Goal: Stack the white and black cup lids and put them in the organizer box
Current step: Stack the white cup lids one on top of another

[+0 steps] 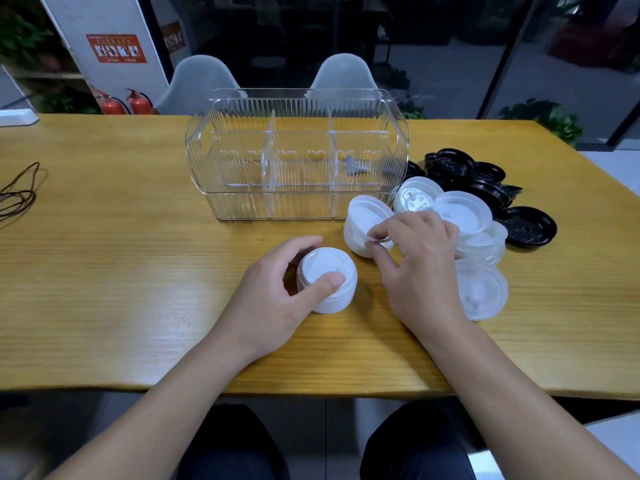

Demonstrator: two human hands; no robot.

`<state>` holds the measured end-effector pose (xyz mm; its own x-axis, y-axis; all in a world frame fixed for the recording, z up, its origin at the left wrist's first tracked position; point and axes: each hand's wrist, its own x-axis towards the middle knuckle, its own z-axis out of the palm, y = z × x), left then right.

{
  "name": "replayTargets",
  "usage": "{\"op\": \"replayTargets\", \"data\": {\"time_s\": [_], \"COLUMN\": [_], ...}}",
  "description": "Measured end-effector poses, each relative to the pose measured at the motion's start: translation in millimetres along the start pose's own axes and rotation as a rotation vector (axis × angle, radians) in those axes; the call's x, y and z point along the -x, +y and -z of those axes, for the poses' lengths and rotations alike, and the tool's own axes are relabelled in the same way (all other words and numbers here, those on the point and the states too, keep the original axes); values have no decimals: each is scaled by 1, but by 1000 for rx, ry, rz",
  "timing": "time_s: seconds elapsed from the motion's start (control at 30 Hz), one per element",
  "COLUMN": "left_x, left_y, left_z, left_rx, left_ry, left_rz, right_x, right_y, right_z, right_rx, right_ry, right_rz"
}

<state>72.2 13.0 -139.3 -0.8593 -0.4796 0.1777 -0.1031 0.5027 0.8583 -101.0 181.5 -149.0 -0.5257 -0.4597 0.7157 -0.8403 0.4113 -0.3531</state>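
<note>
White lids [465,211] heaped on worktop [104,271] right of clear organizer box [298,157]; black lids [485,181] piled behind them, one black lid [530,227] apart at right. Left hand [277,292] fingers curled round short stack of white lids [329,282], thumb on top. Right hand [415,268] fingers pinch rim of tilted white stack [363,223] near box front. Box compartments hold no lids. Brown cord [20,192] at far left.
</note>
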Motion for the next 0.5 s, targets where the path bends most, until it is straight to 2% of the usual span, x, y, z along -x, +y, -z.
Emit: {"op": "replayTargets", "data": {"time_s": [0.13, 0.3, 0.4, 0.5], "left_x": [-5, -20, -25, -21], "left_y": [3, 11, 11, 11], "left_z": [0, 3, 1, -5], "left_rx": [81, -37, -124, -107], "left_ry": [52, 132, 116, 89], "left_rz": [-60, -275, -431, -436], "right_x": [-1, -1, -2, -3], "right_y": [-6, -22, -27, -27], "right_z": [5, 16, 20, 20], "right_rx": [-153, -359, -479, -599], "right_ry": [9, -15, 8, -13], "right_rz": [15, 26, -38, -123]}}
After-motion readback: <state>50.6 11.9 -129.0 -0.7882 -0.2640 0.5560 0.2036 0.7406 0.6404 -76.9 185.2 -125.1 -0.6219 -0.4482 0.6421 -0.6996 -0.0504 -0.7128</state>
